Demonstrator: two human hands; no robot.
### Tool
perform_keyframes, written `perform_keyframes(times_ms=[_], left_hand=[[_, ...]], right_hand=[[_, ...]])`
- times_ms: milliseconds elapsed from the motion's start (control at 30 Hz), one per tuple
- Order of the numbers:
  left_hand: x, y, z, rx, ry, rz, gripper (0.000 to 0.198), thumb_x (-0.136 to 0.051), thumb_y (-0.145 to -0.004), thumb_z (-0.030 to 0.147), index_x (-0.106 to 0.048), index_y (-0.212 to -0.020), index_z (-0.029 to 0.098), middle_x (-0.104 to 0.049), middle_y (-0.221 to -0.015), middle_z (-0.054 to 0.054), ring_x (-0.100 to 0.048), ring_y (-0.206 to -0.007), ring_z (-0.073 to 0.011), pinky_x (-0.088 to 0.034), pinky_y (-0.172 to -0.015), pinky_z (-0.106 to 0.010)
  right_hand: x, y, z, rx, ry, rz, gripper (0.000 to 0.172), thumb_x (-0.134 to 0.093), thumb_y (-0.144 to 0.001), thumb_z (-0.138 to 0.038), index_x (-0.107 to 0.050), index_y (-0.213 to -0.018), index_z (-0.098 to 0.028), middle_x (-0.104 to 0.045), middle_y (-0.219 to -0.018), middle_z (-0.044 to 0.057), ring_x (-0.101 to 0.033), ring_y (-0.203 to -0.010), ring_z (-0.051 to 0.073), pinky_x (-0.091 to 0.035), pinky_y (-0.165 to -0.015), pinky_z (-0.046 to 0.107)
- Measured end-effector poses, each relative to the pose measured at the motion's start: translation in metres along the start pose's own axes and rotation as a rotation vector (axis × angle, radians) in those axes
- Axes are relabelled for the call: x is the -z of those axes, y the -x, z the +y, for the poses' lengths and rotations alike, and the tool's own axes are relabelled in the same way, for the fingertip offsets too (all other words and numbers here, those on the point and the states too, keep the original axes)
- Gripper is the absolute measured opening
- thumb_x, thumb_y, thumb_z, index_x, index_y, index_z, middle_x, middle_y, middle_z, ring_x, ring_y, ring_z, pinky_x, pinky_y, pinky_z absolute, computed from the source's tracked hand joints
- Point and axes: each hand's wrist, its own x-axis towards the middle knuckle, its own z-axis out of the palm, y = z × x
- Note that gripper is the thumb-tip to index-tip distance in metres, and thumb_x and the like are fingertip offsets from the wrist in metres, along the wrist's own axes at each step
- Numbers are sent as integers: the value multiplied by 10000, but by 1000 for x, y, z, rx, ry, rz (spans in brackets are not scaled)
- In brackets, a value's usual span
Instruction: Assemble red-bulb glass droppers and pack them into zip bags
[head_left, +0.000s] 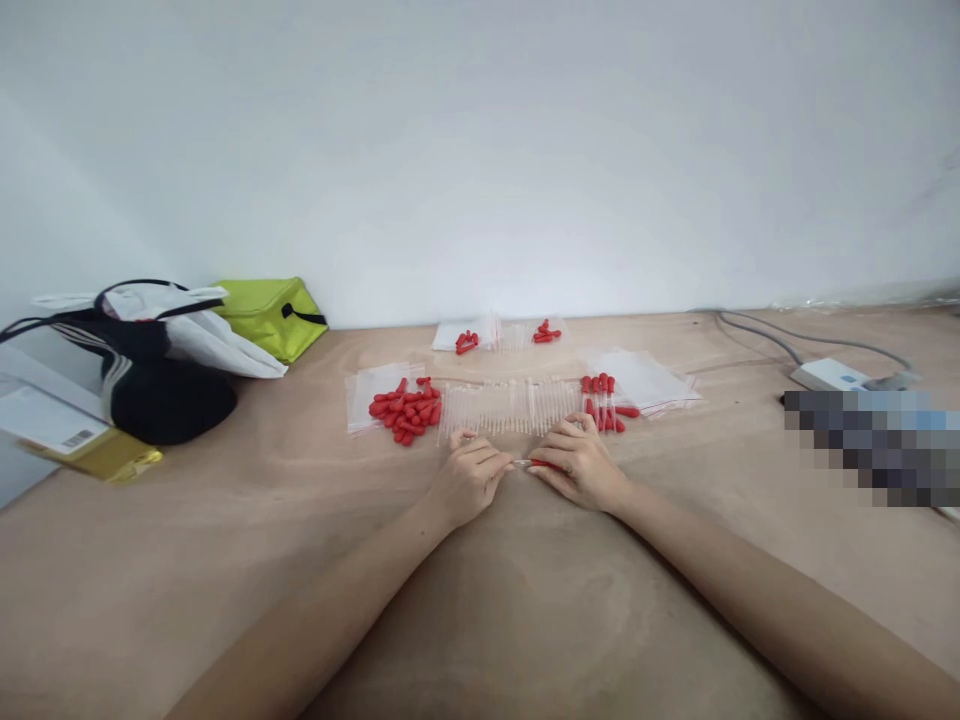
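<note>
My left hand (pixel 471 476) and my right hand (pixel 579 462) meet at the table's middle, both with fingers pinched. Between them lies a thin clear tube (pixel 523 462) with a red bulb (pixel 546 464) at its right end; the left fingers grip the tube, the right fingers grip the bulb. Just beyond the hands lies a row of clear tubes (pixel 511 407). A heap of loose red bulbs (pixel 406 409) lies to its left. Several tubes fitted with red bulbs (pixel 602 400) lie to its right.
Clear zip bags (pixel 646 380) lie at the right of the row, and two more with red bulbs (pixel 501 335) near the wall. A black and white bag (pixel 154 375), a green pouch (pixel 271 315) and a yellow box (pixel 94 450) stand at the left. A cable and white adapter (pixel 829 374) lie at the right.
</note>
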Motion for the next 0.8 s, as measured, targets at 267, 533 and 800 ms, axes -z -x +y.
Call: perform_keyframes(times_ms=[267, 533, 800], left_hand=[[-7, -6, 2, 159, 102, 58, 218, -412, -865, 231, -609, -782, 189, -671, -645, 22, -568, -584, -109, -274, -785, -334], [1, -6, 3, 212, 209, -1, 224, -450, -844, 292, -582, -991, 185, -682, -776, -8, -592, -754, -142, -268, -819, -349], [-3, -5, 2, 239, 155, -77, 176, -469, -831, 291, -612, -895, 210, -677, -752, 5, -581, -742, -142, -249, -833, -360]], right_hand=[[-16, -6, -1, -499, -758, 336, 279, -593, -709, -436, -501, -853, -216, -617, -771, 25, -572, -714, 153, -446, -650, 312], [17, -29, 40, -768, -739, 590, 366, -596, -658, -484, -561, -874, -190, -568, -603, -10, -560, -589, 138, -429, -564, 265], [40, -14, 117, -1137, 58, 288, 378, -501, -687, -497, -668, -853, -202, -650, -716, 61, -581, -710, 226, -387, -659, 342]])
